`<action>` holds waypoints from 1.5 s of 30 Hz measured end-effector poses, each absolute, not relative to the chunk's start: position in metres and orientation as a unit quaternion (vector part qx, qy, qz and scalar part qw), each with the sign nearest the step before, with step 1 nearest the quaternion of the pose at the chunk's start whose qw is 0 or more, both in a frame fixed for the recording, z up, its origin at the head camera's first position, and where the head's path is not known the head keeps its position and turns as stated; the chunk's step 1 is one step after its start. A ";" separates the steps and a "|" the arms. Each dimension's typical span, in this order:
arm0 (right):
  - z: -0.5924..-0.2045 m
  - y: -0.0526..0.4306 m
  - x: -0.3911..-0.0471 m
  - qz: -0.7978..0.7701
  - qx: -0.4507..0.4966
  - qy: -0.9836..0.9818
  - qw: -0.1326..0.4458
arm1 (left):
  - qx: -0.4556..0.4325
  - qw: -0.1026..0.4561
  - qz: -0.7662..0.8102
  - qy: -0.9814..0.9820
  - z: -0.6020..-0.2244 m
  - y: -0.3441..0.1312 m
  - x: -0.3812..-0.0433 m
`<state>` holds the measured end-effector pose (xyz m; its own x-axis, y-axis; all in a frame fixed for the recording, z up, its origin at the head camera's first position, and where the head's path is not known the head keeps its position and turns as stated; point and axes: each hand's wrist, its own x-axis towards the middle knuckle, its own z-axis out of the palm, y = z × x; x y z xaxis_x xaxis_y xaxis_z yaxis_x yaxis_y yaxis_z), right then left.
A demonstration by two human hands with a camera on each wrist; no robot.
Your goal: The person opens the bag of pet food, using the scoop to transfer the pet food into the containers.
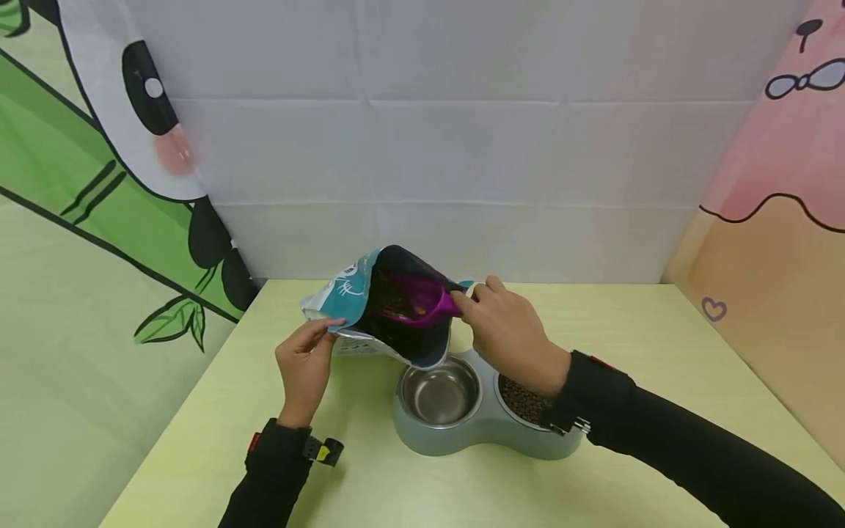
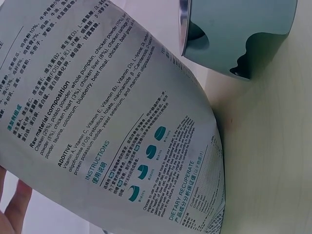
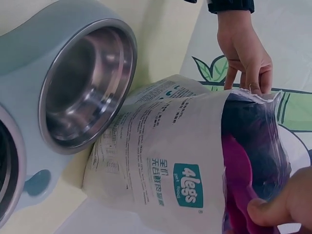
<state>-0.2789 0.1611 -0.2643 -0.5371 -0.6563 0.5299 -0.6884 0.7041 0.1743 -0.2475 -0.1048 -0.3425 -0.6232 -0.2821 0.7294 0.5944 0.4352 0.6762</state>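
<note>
My left hand [image 1: 306, 367] pinches the rim of a teal and white pet food bag [image 1: 350, 293], which leans with its mouth open toward me. Brown kibble shows inside it. With my right hand [image 1: 511, 330] I grip the handle of a purple scoop [image 1: 429, 304], its bowl inside the bag's mouth. Just in front of the bag stands a blue-grey double pet bowl [image 1: 439, 436]. Its left steel bowl [image 1: 442, 392] holds nothing; kibble [image 1: 524, 400] lies in the right one, partly covered by my right wrist. Printed text fills the bag's side [image 2: 112, 126] in the left wrist view.
The bowls and bag stand on a pale yellow table [image 1: 356, 477]. Behind it hangs a white cloth backdrop [image 1: 462, 154], with cartoon-printed panels at the left and right sides. Both wrists wear dark bands over black sleeves [image 1: 713, 447].
</note>
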 end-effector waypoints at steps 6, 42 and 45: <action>-0.265 0.170 -0.280 0.046 0.393 -0.875 0.280 | -0.102 0.421 -0.520 -0.736 -0.344 -0.107 -0.249; -0.248 0.205 -0.262 0.110 0.400 -0.866 0.279 | -0.112 0.438 -0.509 -0.733 -0.364 -0.115 -0.262; -0.248 0.208 -0.261 0.113 0.397 -0.868 0.276 | -0.113 0.438 -0.510 -0.731 -0.363 -0.115 -0.263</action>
